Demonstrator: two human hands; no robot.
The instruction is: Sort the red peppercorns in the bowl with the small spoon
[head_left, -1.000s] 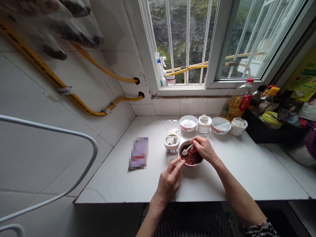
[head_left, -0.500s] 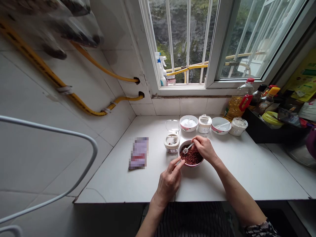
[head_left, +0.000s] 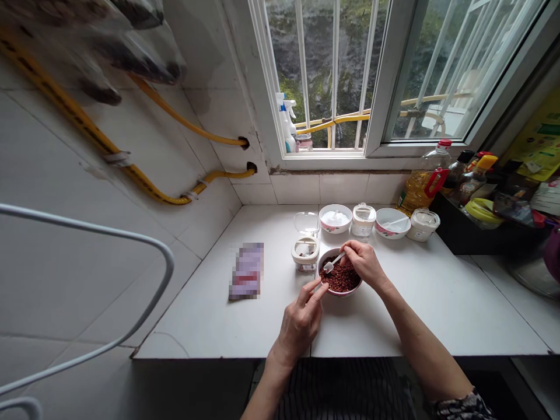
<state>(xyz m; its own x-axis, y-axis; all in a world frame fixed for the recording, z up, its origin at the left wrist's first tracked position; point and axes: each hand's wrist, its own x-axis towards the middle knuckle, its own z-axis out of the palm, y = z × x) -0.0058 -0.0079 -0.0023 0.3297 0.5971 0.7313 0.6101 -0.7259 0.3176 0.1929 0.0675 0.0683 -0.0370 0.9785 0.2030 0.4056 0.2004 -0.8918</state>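
Observation:
A bowl [head_left: 345,293] with a pinkish outside stands on the counter, filled with small dark red-brown grains [head_left: 343,279] that look like peppercorns. My right hand [head_left: 365,265] pinches the handle of a small white spoon [head_left: 329,267], whose scoop rests at the top of the grains. With thumb and fingertips, my left hand [head_left: 303,318] grips the bowl's near-left rim. Just left of the bowl sits a clear seasoning jar [head_left: 305,252] with a cream rim; its transparent lid [head_left: 306,222] stands raised behind it.
Along the back are a bowl of white powder [head_left: 335,219], another jar [head_left: 363,219], a bowl with a white spoon [head_left: 392,224] and a third jar [head_left: 423,225]. An oil bottle [head_left: 422,181] and a black box of bottles [head_left: 459,230] stand right. A purple packet [head_left: 246,271] lies left.

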